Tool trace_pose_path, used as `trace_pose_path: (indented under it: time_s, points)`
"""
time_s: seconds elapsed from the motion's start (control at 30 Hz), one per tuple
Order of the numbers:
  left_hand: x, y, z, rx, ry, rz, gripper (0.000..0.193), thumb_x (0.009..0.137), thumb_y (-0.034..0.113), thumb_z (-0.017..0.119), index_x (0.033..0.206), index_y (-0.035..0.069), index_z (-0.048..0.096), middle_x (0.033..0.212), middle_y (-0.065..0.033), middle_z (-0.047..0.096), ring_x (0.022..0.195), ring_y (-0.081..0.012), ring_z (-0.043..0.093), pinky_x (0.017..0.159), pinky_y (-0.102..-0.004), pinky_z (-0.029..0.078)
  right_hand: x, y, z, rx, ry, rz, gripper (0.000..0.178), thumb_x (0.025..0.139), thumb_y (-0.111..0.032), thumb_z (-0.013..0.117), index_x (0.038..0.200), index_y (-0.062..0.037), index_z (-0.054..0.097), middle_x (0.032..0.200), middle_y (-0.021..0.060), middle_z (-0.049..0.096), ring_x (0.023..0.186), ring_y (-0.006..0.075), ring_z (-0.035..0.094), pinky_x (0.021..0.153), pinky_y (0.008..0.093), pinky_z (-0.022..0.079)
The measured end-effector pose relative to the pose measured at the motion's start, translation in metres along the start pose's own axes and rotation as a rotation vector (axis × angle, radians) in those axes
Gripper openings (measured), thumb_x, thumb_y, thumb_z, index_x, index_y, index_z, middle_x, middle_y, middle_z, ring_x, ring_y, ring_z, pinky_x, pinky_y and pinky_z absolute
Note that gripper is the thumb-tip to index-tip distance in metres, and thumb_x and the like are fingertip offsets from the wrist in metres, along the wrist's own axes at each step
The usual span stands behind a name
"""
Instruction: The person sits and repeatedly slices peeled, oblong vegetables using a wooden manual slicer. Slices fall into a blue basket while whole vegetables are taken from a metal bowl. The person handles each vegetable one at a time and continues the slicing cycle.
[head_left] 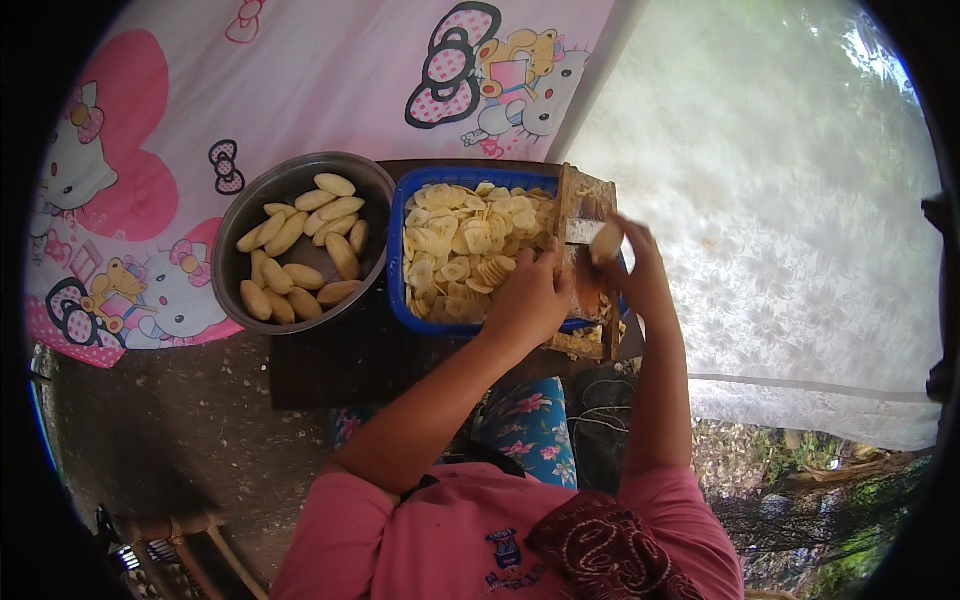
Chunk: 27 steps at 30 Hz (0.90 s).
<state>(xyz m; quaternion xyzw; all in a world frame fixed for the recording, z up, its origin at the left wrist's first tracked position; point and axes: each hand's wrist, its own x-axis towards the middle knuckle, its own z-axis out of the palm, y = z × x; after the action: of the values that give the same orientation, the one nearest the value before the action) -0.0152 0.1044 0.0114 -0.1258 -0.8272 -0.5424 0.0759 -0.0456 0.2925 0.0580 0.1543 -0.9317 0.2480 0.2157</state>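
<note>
My right hand (645, 280) is closed around a peeled banana (606, 243), pressing it near the metal blade of a wooden slicer (585, 190). The slicer lies across the right end of a blue plastic basin (397, 255). Along the slicer's left edge, my left hand (532, 298) grips the wood, its fingertips bent over the side. Thin pale banana slices (465, 235) fill the basin in a loose heap, some stacked beside my left hand. The far end of the banana shows; its rest is hidden by my fingers.
To the left stands a round metal pot (228, 200) with several whole peeled bananas (288, 232). Both containers rest on a dark wooden table (330, 375). A pink patterned curtain (330, 80) hangs behind, and a white lace cloth (790, 250) to the right.
</note>
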Motion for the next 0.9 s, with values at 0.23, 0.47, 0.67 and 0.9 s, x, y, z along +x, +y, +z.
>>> trace_pose_path:
  time_s: [0.23, 0.47, 0.67, 0.9]
  points:
    - [0.005, -0.007, 0.008, 0.028, 0.051, 0.074, 0.052, 0.093, 0.024, 0.052, 0.138, -0.001, 0.048, 0.11, -0.0244, 0.054, 0.096, -0.0403, 0.063, 0.083, -0.0468, 0.052, 0.024, 0.029, 0.01, 0.143, 0.018, -0.038, 0.06, 0.079, -0.007, 0.072, 0.136, -0.0059, 0.053, 0.132, 0.0189, 0.057, 0.126, 0.0318, 0.052, 0.106, 0.0384, 0.04]
    - [0.003, -0.003, 0.003, 0.04, 0.0, 0.031, 0.056, 0.092, 0.022, 0.054, 0.143, 0.0, 0.043, 0.112, -0.0238, 0.053, 0.1, -0.0395, 0.061, 0.084, -0.0465, 0.05, 0.022, 0.017, 0.006, 0.096, -0.006, 0.057, 0.063, 0.077, -0.011, 0.077, 0.136, -0.0097, 0.054, 0.137, 0.0173, 0.054, 0.132, 0.0328, 0.047, 0.108, 0.0423, 0.039]
    - [0.005, -0.008, 0.008, 0.068, 0.026, 0.037, 0.055, 0.093, 0.021, 0.053, 0.142, 0.0, 0.044, 0.114, -0.0251, 0.052, 0.099, -0.0417, 0.061, 0.085, -0.047, 0.05, -0.03, -0.006, -0.003, 0.027, -0.057, 0.006, 0.061, 0.076, -0.007, 0.075, 0.134, -0.0098, 0.056, 0.14, 0.0164, 0.052, 0.138, 0.0361, 0.039, 0.114, 0.0435, 0.033]
    - [0.002, -0.002, 0.002, 0.065, 0.003, 0.027, 0.054, 0.093, 0.022, 0.052, 0.142, 0.0, 0.044, 0.115, -0.0252, 0.052, 0.1, -0.0415, 0.061, 0.086, -0.0469, 0.05, 0.056, 0.036, 0.014, 0.138, 0.023, 0.087, 0.06, 0.078, -0.012, 0.076, 0.134, -0.0108, 0.056, 0.136, 0.0169, 0.054, 0.133, 0.0313, 0.046, 0.111, 0.0415, 0.036]
